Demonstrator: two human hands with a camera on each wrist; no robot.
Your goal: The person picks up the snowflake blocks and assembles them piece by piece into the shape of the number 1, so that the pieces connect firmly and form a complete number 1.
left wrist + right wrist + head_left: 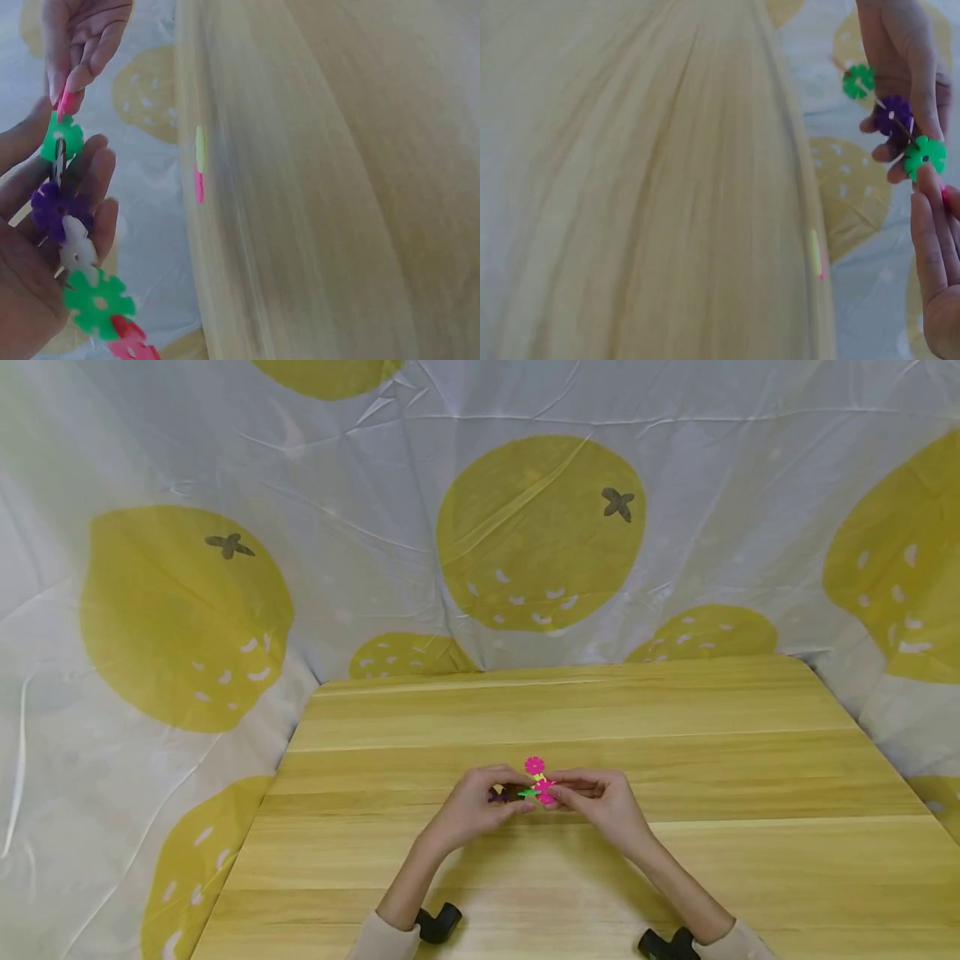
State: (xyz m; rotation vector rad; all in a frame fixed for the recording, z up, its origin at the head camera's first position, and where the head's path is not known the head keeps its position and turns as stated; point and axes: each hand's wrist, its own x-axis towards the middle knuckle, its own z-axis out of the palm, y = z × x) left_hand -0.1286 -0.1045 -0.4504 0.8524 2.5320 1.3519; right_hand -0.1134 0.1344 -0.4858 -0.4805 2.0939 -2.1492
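My left hand [468,806] holds a chain of notched snowflake discs, gripping it near the end by a green disc [63,137]. Along the chain follow a purple disc [54,210], a white disc [79,251], another green disc [99,304] and a pink-red piece [133,345] at the far end. Between thumb and fingers my right hand [607,806] pinches a pink snowflake disc [545,791]. That pink disc meets the edge of the end green disc. Both hands are close together above the table, fingertips almost touching.
A yellow disc [200,148] and a pink disc [199,186], joined or touching, lie on the wooden table [675,877] just beyond the hands. Black wrist devices [441,923] sit at both sleeves. A lemon-print cloth [352,527] hangs behind and beside the table.
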